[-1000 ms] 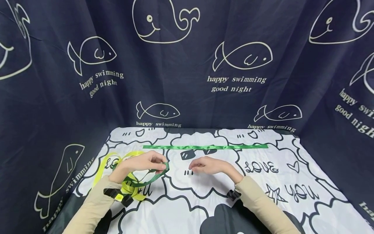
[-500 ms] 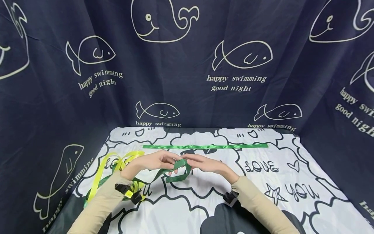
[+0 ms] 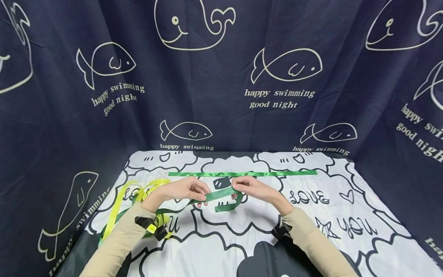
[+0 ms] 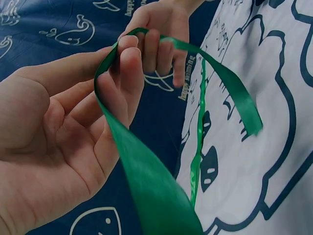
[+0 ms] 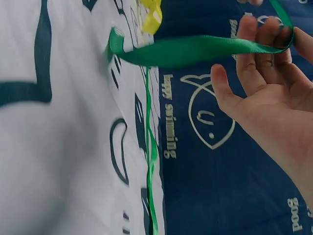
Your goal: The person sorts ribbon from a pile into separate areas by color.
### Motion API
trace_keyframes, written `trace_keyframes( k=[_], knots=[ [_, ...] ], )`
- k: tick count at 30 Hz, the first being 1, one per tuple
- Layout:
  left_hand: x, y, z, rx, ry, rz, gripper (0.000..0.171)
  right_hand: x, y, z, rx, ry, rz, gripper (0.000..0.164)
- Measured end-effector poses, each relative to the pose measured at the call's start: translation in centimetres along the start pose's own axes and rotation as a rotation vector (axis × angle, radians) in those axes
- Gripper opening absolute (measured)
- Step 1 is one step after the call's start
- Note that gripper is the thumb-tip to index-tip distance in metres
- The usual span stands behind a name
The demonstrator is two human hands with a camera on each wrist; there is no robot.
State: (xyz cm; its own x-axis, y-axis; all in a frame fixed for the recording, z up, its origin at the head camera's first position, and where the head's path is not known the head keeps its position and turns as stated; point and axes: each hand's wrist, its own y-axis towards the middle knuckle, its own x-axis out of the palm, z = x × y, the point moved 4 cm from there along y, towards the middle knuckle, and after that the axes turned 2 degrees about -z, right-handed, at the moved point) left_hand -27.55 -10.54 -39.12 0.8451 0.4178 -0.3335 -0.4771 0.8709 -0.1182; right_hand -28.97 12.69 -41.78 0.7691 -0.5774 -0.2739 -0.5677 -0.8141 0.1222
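Partly behind fingers (image 3: pixel 243 181): dark-green ribbon (image 3: pixel 220 193)

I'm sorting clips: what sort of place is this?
Probably a curtained tabletop craft spot: navy fish-print curtain behind, cartoon-print cloth below, and a green ribbon lying stretched across it.

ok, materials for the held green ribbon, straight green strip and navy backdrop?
Held green ribbon: probably satin-type fabric; soft sheen, bends freely.
Straight green strip: likely satin too; bright glints along it.
Navy backdrop: likely matte cloth, hanging in soft folds.
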Motion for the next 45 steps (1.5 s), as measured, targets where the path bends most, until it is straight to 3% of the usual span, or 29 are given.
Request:
trace_keyframes(
  k=[4,12,25,30,36,45],
  knots=[
    [-0.4,-0.5,-0.4,0.009,-0.010,0.007,0.025,-1.3,-1.2,0.2,0.014,-0.033,0.028,0.024],
    [-1.5,-1.2,-1.0,0.043,0.059,0.036,0.023,-4.0,-3.7,0.4,0.095,-0.094,0.134,0.021],
    [-2.7,-2.7,-1.2,0.007,0.039,0.094,0.025,-8.0,-8.9,1.7,0.267,-0.182,0.323,0.024],
    [-3.2,-3.3,-1.9,0.005,0.035,0.098,0.025,-9.5,-10.6,2.4,0.292,-0.218,0.351,0.022],
    [-3.7,-3.9,-2.8,0.015,0.061,0.103,0.021,-11.4,-12.4,3.0,0.384,-0.281,0.390,0.026],
    [-4.9,-4.6,-5.0,-0.080,0.135,0.182,0.018,-13.4,-14.8,3.8,0.486,-0.403,0.448,0.030]
  ],
)
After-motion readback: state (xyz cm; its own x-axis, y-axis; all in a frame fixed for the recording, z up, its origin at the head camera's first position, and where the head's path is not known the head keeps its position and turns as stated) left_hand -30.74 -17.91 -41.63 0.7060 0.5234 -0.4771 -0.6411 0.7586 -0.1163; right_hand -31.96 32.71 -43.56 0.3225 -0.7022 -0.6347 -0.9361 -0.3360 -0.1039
